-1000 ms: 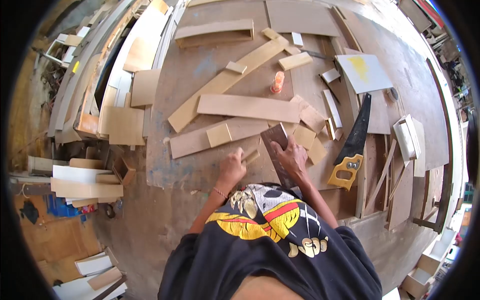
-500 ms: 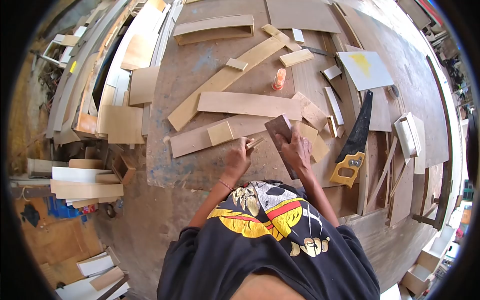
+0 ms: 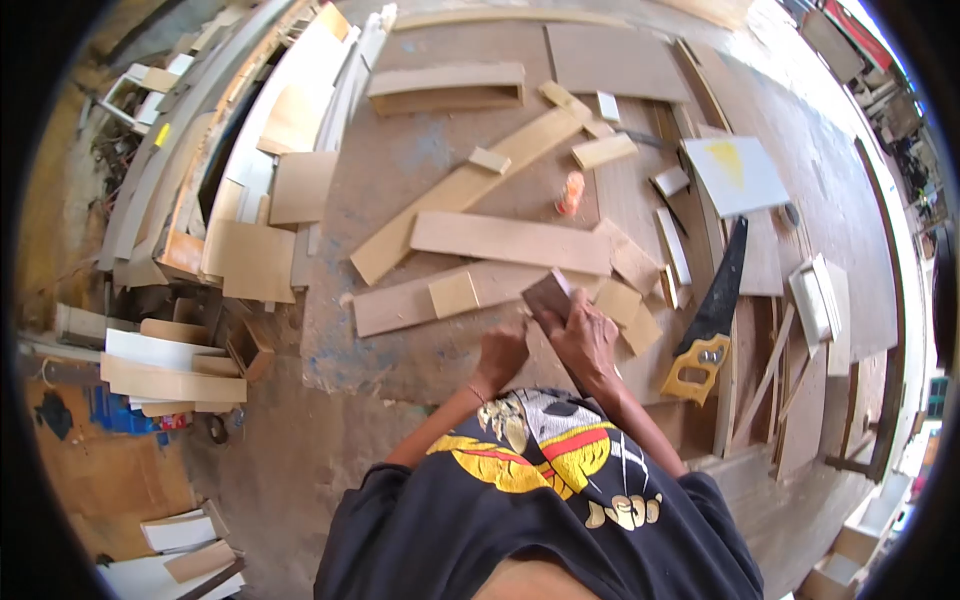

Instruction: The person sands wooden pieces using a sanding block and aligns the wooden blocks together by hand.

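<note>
My right hand is closed around a dark brown flat board, which slants from its upper end down toward my shirt. Close beside it on the left, my left hand is closed on a small wooden piece; the fingers now hide nearly all of it. Beyond my hands, a long wooden strip lies on the workbench with a small square block on it. Another rounded-end strip rests just past that one.
On the right lies a handsaw with a yellow handle. An orange-and-white bottle stands mid-bench near a long diagonal plank. A box-like wooden frame is at the back. Stacked boards line the left side.
My left hand has moved right, up close to the dark board, and the small wooden piece has gone out of clear sight. The whole view has shifted slightly downward.
</note>
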Demonstrator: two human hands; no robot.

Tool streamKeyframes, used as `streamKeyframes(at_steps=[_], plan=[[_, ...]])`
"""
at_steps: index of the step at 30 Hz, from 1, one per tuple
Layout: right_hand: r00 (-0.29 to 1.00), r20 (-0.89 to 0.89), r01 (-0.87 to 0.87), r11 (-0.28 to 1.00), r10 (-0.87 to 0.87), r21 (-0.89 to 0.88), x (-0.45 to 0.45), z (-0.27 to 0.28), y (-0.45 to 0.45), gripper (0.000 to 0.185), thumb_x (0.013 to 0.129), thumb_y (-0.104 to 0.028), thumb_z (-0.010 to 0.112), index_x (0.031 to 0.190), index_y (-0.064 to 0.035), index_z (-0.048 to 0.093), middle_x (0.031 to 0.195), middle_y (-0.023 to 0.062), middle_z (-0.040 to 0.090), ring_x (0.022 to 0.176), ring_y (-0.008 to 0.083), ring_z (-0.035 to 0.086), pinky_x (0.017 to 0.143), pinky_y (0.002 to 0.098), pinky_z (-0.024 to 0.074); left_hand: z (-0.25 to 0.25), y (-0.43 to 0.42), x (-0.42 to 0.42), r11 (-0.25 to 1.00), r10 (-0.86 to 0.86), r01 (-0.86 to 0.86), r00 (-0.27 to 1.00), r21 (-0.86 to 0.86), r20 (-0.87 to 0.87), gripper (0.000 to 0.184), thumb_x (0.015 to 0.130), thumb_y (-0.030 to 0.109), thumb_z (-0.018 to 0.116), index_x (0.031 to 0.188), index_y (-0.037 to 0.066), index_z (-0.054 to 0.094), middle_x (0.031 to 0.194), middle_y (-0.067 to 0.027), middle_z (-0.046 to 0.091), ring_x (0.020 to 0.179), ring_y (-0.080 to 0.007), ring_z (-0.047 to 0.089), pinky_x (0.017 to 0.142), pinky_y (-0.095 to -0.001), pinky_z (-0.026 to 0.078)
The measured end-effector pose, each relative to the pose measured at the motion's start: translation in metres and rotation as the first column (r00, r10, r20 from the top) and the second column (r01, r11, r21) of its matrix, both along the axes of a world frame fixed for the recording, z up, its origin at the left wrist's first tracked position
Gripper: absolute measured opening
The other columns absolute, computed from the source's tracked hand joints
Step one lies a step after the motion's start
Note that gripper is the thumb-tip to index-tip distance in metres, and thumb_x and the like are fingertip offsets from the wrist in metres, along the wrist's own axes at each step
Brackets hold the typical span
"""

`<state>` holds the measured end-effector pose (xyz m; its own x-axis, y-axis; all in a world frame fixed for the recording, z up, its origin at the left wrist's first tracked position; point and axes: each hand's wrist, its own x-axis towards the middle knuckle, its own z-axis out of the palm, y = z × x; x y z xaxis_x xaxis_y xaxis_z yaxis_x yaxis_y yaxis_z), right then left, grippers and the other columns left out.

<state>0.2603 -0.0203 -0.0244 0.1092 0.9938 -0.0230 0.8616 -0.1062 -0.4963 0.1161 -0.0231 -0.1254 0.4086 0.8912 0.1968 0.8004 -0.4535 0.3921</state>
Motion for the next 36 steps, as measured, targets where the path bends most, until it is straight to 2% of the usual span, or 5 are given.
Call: streamKeyframes(at_steps=[7,17,24,26,36], plan=[[1.000,0.009,-0.025,1.000,0.025,0.007,-0.001,0.010,-0.005,0.044,0.077,-0.037,0.062,0.089,0.0016,0.047,0.078,0.0261,0.062,0.074,0.0412,0.061,0.067,0.0479,0.0458,0.012,-0.003,0.008,0.992,0.101,-0.098,0.994,-0.079,0.039,0.025,0.069,0.001,0.053,0.094,-0.005,0.050,0.053,-0.0137,0.056,0.050,-0.0303,0.060,0.046,-0.0383,0.048],[1.000,0.006,-0.006,1.000,0.005,0.014,0.008,-0.013,0.008,0.047,0.077,-0.038,0.061,0.094,0.0040,0.049,0.079,0.0266,0.062,0.077,0.0415,0.061,0.071,0.0485,0.0451,0.004,-0.005,0.008,0.996,0.010,-0.022,0.991,0.090,0.133,0.022,0.071,0.003,0.051,0.093,-0.004,0.049,0.057,-0.0184,0.058,0.052,-0.0333,0.061,0.046,-0.0402,0.048],[0.999,-0.041,-0.023,0.999,0.021,-0.038,0.007,-0.001,0.007,0.045,0.077,-0.036,0.060,0.096,0.0030,0.048,0.079,0.0277,0.062,0.077,0.0429,0.060,0.072,0.0496,0.0443,0.027,-0.014,0.007,0.972,0.063,-0.053,0.997,-0.227,0.038,0.024,0.068,0.001,0.053,0.091,-0.005,0.049,0.077,-0.0212,0.061,0.069,-0.0342,0.063,0.056,-0.0399,0.051],[0.999,-0.034,0.018,1.000,-0.019,-0.025,0.012,-0.014,0.017,0.046,0.077,-0.036,0.060,0.097,0.0030,0.047,0.079,0.0276,0.062,0.076,0.0430,0.060,0.071,0.0497,0.0443,0.023,-0.016,0.013,0.999,0.031,-0.032,0.990,0.010,0.138,0.025,0.067,0.000,0.053,0.092,-0.004,0.049,0.081,-0.0208,0.060,0.072,-0.0339,0.063,0.058,-0.0407,0.051],[0.999,-0.020,0.031,0.999,-0.032,-0.045,0.007,-0.009,-0.001,0.049,0.077,-0.040,0.061,0.097,0.0028,0.048,0.084,0.0274,0.062,0.080,0.0439,0.059,0.074,0.0498,0.0430,0.011,-0.015,0.012,0.993,0.072,-0.062,0.993,-0.101,0.094,0.033,0.070,0.002,0.052,0.102,-0.006,0.048,0.073,-0.0216,0.060,0.065,-0.0342,0.062,0.055,-0.0400,0.050]])
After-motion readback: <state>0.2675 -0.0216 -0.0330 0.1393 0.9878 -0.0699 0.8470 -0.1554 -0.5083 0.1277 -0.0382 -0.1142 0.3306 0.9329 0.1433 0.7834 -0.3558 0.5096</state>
